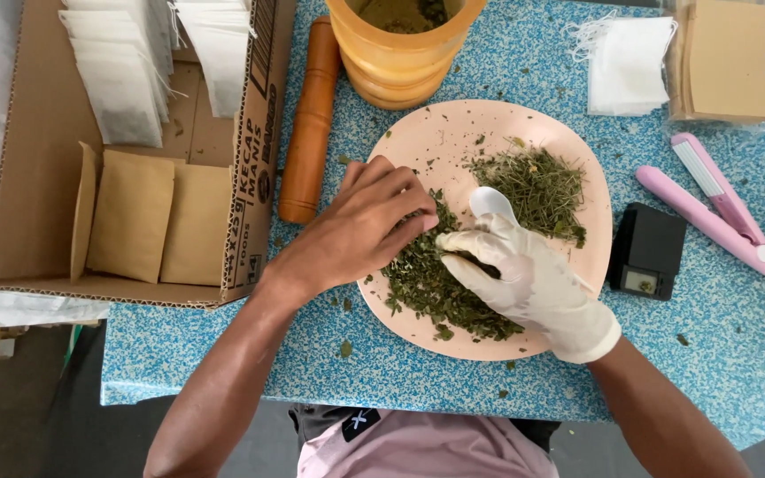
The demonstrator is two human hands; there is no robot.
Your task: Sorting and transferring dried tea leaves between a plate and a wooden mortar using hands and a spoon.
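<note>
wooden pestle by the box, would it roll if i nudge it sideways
Probably yes: the wooden pestle is a smooth round cylinder lying flat on the table. The cardboard box beside it would likely stop it leftward. It looks solid and stiff, so fairly heavy.

Dried green herbs (453,288) lie in 2 heaps on pink plate (436,133).

Blue speckled table (737,354) over grey floor (37,425), soft daylight
</note>
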